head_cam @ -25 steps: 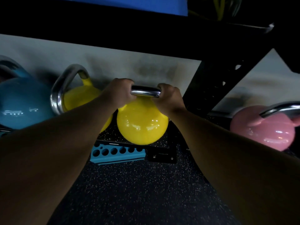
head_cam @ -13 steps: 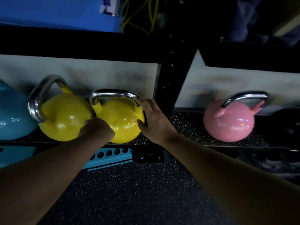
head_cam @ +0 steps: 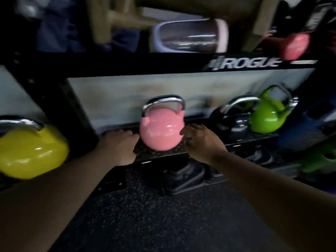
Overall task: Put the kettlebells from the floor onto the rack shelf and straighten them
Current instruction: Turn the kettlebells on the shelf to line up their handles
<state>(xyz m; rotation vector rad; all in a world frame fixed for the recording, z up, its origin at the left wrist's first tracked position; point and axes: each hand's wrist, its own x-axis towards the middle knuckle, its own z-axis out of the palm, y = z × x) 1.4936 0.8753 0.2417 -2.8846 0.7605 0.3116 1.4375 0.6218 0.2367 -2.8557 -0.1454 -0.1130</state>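
A pink kettlebell (head_cam: pixel 161 130) with a chrome handle stands upright on the low rack shelf (head_cam: pixel 163 152). My left hand (head_cam: pixel 119 147) rests on the shelf just left of it, fingers spread, touching or nearly touching its side. On the kettlebell's right, my right hand (head_cam: pixel 199 142) hovers open with its fingertips at the bell's side. Neither hand grips it. A yellow kettlebell (head_cam: pixel 31 151) sits at the far left of the shelf, beyond the black upright. A black kettlebell (head_cam: pixel 234 124) and a green kettlebell (head_cam: pixel 267 117) stand to the right.
The black rack upright (head_cam: pixel 60 110) stands between the yellow and pink bells. An upper shelf beam (head_cam: pixel 163 63) marked ROGUE carries blurred gear above. Dark weights (head_cam: pixel 183 176) sit under the shelf. Speckled rubber floor (head_cam: pixel 163 219) lies in front.
Both hands left the yellow kettlebell and moved right to either side of the pink one. The view has shifted right, bringing the black and green bells into sight.
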